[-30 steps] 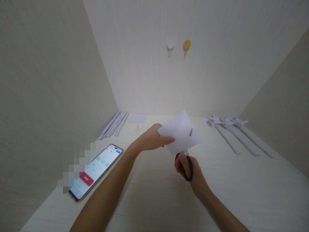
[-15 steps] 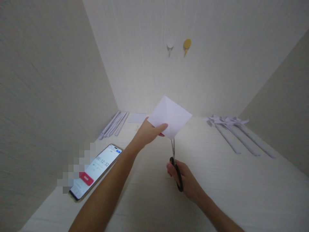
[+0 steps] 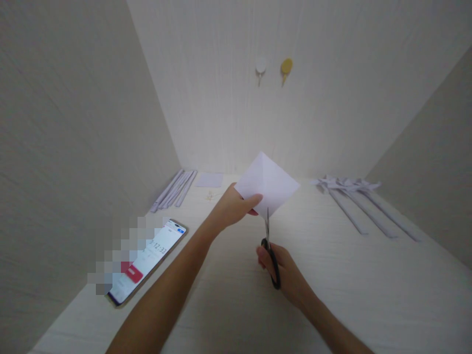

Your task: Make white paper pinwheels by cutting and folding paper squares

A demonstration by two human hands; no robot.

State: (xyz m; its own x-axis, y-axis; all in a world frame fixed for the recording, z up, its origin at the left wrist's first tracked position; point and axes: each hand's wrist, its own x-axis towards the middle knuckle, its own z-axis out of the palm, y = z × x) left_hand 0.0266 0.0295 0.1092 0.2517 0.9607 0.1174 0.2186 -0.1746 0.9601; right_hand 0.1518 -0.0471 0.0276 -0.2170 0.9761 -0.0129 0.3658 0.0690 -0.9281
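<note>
A square sheet of white paper (image 3: 271, 179), turned corner-down and with a crease through its middle, is pinched at its left edge by my left hand (image 3: 241, 205). The thumb lies on the front of the sheet, the other fingers mostly hidden behind. My right hand (image 3: 283, 268) grips black-handled scissors (image 3: 273, 265), blades pointing up and away from me. Their tips overlap the sheet's lower corner, along the crease line.
At the back right lie several white paper pinwheels on sticks (image 3: 346, 186). Rolled paper sticks (image 3: 175, 189), a paper square (image 3: 209, 180) and small thin pieces (image 3: 211, 195) are back left. A phone (image 3: 151, 260) shows a timer. White (image 3: 260, 66) and yellow (image 3: 286, 66) hooks hang on the wall.
My left hand and the paper have moved right and slightly down toward me. The scissor blades now overlap the paper's lower corner. The right hand has barely shifted.
</note>
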